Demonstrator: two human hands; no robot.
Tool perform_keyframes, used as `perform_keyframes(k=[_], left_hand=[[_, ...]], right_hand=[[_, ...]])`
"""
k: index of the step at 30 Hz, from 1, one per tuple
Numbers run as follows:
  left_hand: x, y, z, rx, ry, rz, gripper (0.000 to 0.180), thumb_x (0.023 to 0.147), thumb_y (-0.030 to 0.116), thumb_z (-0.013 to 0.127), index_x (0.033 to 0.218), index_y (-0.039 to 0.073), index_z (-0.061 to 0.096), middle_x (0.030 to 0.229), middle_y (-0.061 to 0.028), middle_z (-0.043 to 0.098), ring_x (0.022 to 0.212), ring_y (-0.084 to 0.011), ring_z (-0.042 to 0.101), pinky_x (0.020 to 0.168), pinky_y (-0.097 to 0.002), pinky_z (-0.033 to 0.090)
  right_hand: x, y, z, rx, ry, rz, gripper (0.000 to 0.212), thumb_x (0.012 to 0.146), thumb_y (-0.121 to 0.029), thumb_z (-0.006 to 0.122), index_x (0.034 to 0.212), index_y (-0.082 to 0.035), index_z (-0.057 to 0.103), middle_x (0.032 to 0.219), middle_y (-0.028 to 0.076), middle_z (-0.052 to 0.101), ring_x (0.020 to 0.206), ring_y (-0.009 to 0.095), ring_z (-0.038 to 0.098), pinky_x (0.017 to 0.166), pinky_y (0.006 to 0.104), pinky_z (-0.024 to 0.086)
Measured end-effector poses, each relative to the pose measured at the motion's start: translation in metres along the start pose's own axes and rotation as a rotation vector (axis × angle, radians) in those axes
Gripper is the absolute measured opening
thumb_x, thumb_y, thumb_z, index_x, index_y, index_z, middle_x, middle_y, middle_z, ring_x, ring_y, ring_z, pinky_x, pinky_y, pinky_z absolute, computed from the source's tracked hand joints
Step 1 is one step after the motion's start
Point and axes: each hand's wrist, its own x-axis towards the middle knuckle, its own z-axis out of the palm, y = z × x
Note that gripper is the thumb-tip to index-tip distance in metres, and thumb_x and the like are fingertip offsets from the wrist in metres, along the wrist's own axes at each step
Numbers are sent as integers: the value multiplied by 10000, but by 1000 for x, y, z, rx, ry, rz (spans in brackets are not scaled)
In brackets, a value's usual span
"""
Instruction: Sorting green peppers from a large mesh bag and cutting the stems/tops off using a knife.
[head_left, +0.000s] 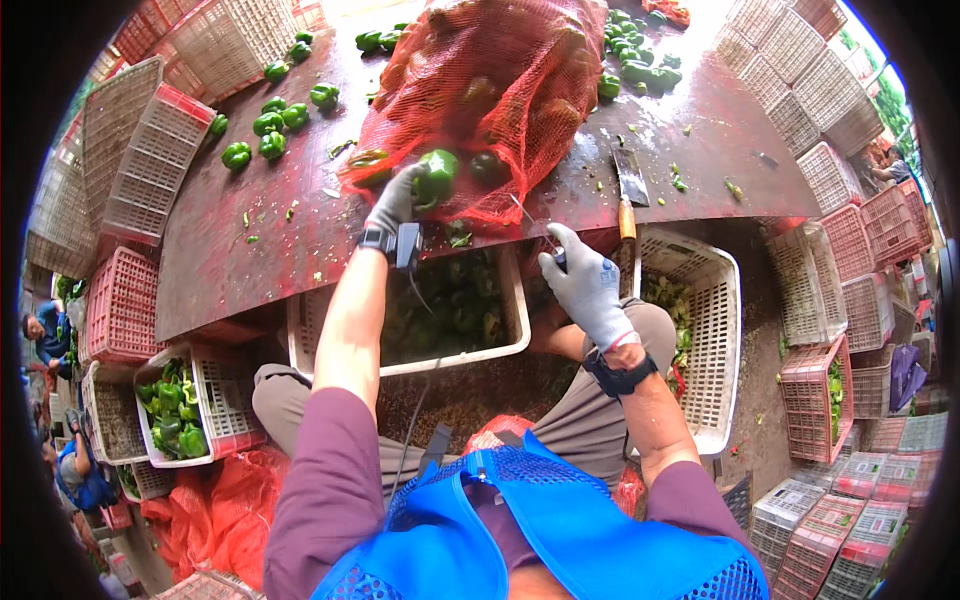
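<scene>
My left hand [396, 203], in a grey glove, is closed on a green bell pepper [438, 180] at the mouth of a red mesh sack [490, 80]. More peppers show inside the sack's netting, and the sack lies on the dark reddish table [270, 225]. To the right, my gloved right hand [588, 285] is closed around the dark handle of a small knife [530, 217], its thin blade pointing up and left toward the sack. Below the table edge, between my legs, a pale crate [440, 362] holds several green peppers in shadow.
A cleaver [628, 180] with a wooden handle lies right of the sack. Loose peppers [270, 124] are scattered at the table's left and far side. A white crate [718, 340] with green scraps stands by my right knee. Stacked crates [150, 165] line both sides.
</scene>
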Motion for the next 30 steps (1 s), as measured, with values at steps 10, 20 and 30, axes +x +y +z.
perform_keyframes(k=[10,20,30], left_hand=[[-181,-57,107,-639,-187,-76,474,937,511,530,1263,170,573,1138,-6,668,980,-182,656,760,-359,545],[-231,-58,139,-743,-143,-10,510,936,400,562,1369,139,501,1311,-63,600,1147,-218,602,939,-392,507],[-243,-60,121,-562,26,18,466,995,533,480,1307,197,567,1259,-17,625,1098,-185,601,865,-379,511]], right_hand=[[-15,-13,49,-137,-102,-313,721,807,-117,689,1471,-124,406,788,133,649,675,305,668,595,426,528],[-33,-21,49,-166,-244,-196,816,824,-113,661,1539,-136,268,824,181,667,714,351,674,613,472,521],[-25,-35,76,-70,-388,-176,859,782,-42,595,1549,-114,214,862,202,676,758,383,676,643,492,521]])
